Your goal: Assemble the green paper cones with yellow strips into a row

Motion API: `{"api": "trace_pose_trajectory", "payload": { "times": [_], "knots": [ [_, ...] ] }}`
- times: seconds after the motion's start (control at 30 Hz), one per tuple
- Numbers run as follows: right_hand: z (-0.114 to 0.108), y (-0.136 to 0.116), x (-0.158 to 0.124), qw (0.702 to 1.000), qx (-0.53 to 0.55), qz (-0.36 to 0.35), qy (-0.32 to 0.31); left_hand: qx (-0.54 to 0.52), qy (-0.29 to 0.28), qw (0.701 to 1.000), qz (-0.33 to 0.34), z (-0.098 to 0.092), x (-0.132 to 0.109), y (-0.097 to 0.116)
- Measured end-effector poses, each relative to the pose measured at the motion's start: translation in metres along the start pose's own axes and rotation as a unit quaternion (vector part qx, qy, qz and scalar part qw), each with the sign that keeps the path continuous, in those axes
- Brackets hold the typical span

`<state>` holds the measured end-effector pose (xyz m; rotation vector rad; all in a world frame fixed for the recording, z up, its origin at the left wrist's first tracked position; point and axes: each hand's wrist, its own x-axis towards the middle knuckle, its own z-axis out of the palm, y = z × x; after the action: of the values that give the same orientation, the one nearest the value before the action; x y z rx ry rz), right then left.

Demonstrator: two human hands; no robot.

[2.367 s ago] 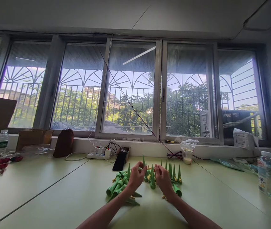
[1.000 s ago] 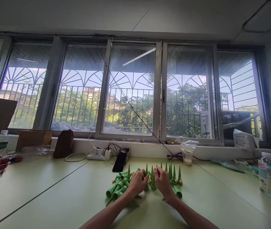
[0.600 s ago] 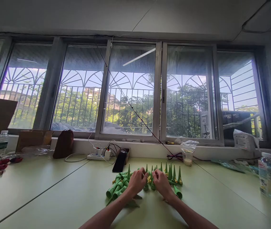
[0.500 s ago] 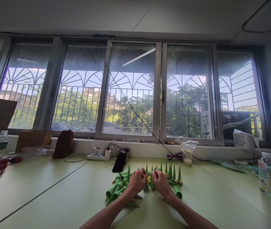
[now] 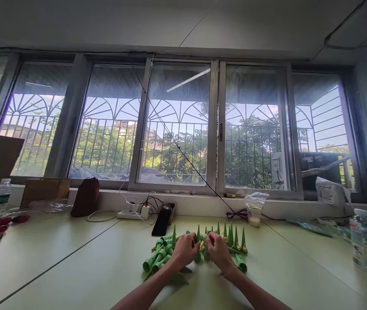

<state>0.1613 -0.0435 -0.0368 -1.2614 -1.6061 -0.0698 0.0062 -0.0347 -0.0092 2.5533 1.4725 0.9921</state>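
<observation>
My left hand [image 5: 185,249] is closed, its thumb and fingertips bent together close to an upright green cone [image 5: 198,232]. Facing it, my right hand [image 5: 217,249] is also closed in a pinch, beside another green cone [image 5: 207,255]. A small yellow piece [image 5: 202,246] shows between the two hands. What the fingertips hold is too small and partly hidden to name. Several hollow green cones [image 5: 160,256] lie in a pile left of my left hand. Behind my right hand stands a row of upright green cones [image 5: 230,234], some with yellow pieces at the base.
A phone [image 5: 161,221] and a power strip [image 5: 133,214] lie near the windowsill. A brown pouch [image 5: 85,197] stands left of them. A bagged cup [image 5: 254,211] stands at the back right. Water bottles [image 5: 362,241] stand far right and far left.
Both hands keep nearly the same place between the cones, with small shifts of the fingers. The whole view has moved slightly down in the picture.
</observation>
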Motion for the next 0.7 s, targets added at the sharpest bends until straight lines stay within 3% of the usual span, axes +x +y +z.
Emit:
{"api": "trace_pose_trajectory", "payload": {
  "times": [0.2, 0.7],
  "knots": [
    [0.0010, -0.0034, -0.0015, 1.000, 0.002, -0.026, -0.008, 0.024, -0.029, 0.999, -0.005, 0.0021, -0.0004, -0.0024],
    [-0.0010, -0.0089, -0.0054, 0.995, 0.018, -0.043, -0.089, 0.031, -0.033, 0.999, 0.001, 0.0075, -0.0012, -0.0061]
  ]
}}
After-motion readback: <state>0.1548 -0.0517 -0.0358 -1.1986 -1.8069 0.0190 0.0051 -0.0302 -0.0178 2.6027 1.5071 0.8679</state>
